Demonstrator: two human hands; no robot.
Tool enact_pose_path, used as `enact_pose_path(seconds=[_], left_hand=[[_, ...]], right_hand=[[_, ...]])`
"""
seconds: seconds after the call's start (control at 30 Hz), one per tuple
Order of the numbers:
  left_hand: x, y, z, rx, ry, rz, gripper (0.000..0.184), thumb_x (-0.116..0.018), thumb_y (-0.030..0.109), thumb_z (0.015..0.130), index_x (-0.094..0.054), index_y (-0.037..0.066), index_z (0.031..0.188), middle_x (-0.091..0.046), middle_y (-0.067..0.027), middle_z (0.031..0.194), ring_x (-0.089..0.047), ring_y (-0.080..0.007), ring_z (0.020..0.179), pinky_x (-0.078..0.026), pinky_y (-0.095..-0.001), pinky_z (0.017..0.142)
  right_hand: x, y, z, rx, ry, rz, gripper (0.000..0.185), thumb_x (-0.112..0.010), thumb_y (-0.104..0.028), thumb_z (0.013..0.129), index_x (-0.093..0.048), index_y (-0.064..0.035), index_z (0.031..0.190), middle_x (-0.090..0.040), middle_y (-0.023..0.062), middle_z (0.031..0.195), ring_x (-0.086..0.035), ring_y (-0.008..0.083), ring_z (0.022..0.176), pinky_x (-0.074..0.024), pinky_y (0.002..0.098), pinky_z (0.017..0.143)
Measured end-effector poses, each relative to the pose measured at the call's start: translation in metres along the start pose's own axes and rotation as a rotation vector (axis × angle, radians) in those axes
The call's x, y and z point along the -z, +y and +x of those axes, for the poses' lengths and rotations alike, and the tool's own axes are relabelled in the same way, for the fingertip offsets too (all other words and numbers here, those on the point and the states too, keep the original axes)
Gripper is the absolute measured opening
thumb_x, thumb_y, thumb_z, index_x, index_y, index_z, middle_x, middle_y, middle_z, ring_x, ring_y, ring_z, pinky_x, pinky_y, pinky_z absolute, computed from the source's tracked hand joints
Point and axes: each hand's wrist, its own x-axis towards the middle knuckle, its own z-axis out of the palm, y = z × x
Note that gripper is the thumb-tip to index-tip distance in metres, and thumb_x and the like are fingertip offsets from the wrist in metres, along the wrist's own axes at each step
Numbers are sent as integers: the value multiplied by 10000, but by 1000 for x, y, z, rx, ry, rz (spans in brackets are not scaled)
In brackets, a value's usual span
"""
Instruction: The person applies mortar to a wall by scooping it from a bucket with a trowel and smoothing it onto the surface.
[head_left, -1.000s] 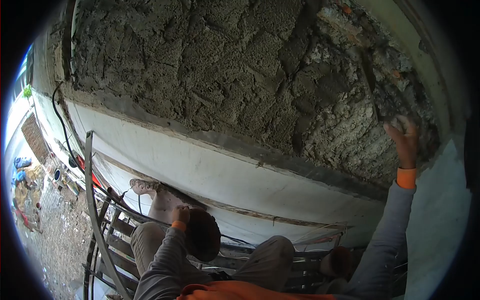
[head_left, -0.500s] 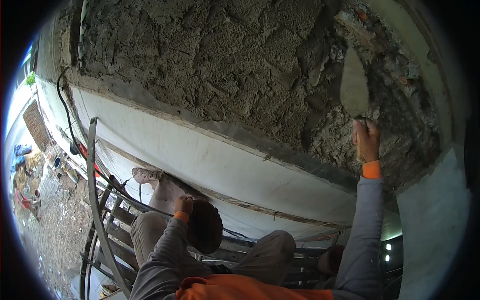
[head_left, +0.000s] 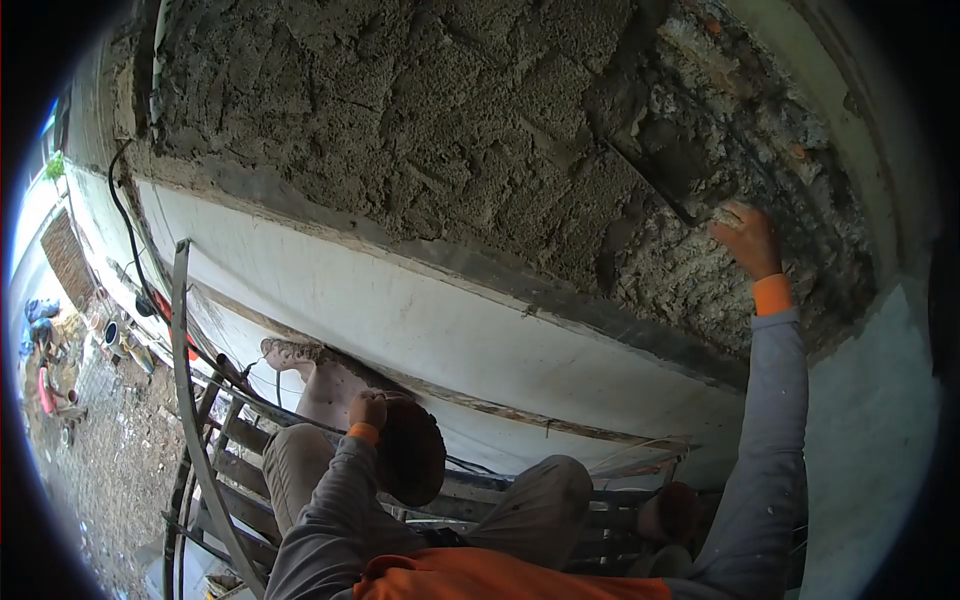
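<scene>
My right hand [head_left: 747,240] is wrapped round the handle of a trowel [head_left: 650,182]. Its blade shows nearly edge-on, lying against the rough mortar [head_left: 450,110] on the wall. Bare, broken masonry [head_left: 780,140] shows to the right of the mortar. Down near my knees, my left hand [head_left: 368,408] is closed on the upper edge or handle of a round brown bucket [head_left: 415,455]; which of these it grips I cannot tell. The bucket's contents look dark and cannot be made out.
I sit on a slatted scaffold [head_left: 243,470] with a curved metal bar [head_left: 190,400] at its left. Another bucket [head_left: 670,515] stands right of my knee. A white ledge [head_left: 400,270] runs below the mortar. Far below left, a person [head_left: 47,388] is on the rubble-strewn ground.
My right hand has moved slightly right, and the trowel blade has swung from pointing up, face visible, to pointing up-left, edge-on. My left hand and the bucket stay put.
</scene>
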Motion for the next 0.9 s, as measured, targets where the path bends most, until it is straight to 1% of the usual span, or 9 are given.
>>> enact_pose_path(seconds=[0.2, 0.3, 0.4, 0.5, 0.6, 0.7, 0.73, 0.83, 0.9], left_hand=[[-8, -7, 3, -49, 10, 23, 336, -505, 335, 810, -639, 26, 821, -612, -224, 872, -570, -400, 862, -443, -446, 772], [-13, -9, 5, -80, 17, 65, 340, -493, 336, 816, -635, 27, 809, -612, -218, 877, -567, -402, 866, -441, -449, 776], [-15, -12, 6, -111, 13, 37, 333, -489, 329, 820, -633, 29, 817, -611, -216, 888, -565, -401, 877, -442, -450, 777], [-13, -8, 4, -34, -12, -12, 328, -487, 321, 822, -631, 27, 830, -611, -216, 892, -566, -400, 882, -443, -450, 778], [-11, -7, 3, -53, -12, -15, 328, -488, 321, 822, -630, 27, 842, -611, -215, 897, -566, -399, 888, -444, -448, 778], [-14, -10, 5, -52, -16, -17, 327, -493, 323, 822, -630, 27, 842, -612, -214, 903, -566, -398, 888, -445, -445, 776], [-17, -13, 7, -71, -14, -26, 325, -495, 323, 822, -630, 28, 844, -612, -213, 905, -567, -398, 888, -445, -445, 774], [-20, -18, 5, -101, -12, -30, 319, -500, 320, 821, -630, 30, 848, -612, -211, 907, -568, -397, 886, -446, -446, 772], [-14, -10, 0, -99, -7, -6, 316, -502, 318, 820, -630, 30, 848, -612, -212, 904, -568, -397, 884, -446, -447, 770]], right_hand=[[23, 32, 4, 35, 240, -263, 457, -683, -317, 701, -609, -24, 1043, -618, 184, 1012, -592, 327, 941, -465, 368, 803], [41, 11, -3, -198, 234, -257, 479, -693, -329, 694, -605, -25, 1054, -612, 205, 1020, -591, 330, 945, -461, 378, 796], [49, 11, -9, -251, 322, -210, 486, -696, -344, 696, -604, -17, 1044, -615, 210, 1013, -599, 305, 940, -459, 371, 782], [50, 14, -20, -144, 475, 25, 451, -700, -372, 698, -621, -10, 955, -637, 140, 896, -611, 235, 808, -468, 344, 679], [41, 22, -28, -199, 257, 634, 439, -707, -344, 694, -595, -10, 956, -592, 78, 776, -561, 168, 656, -447, 312, 571], [16, -14, -37, 67, 228, 1168, 435, -703, -292, 694, -551, -18, 996, -537, 48, 691, -493, 146, 542, -408, 292, 494], [6, -23, -40, 60, 171, 1253, 368, -647, -287, 752, -521, -31, 985, -493, 54, 630, -495, 152, 571, -385, 272, 497], [-31, -10, -27, -5, -123, 1348, 311, -657, -282, 746, -535, -39, 898, -493, 50, 575, -478, 140, 474, -397, 286, 456], [-42, -16, -30, -188, 72, 1123, 250, -629, -281, 781, -533, -52, 811, -479, 36, 557, -469, 124, 455, -384, 269, 435]])
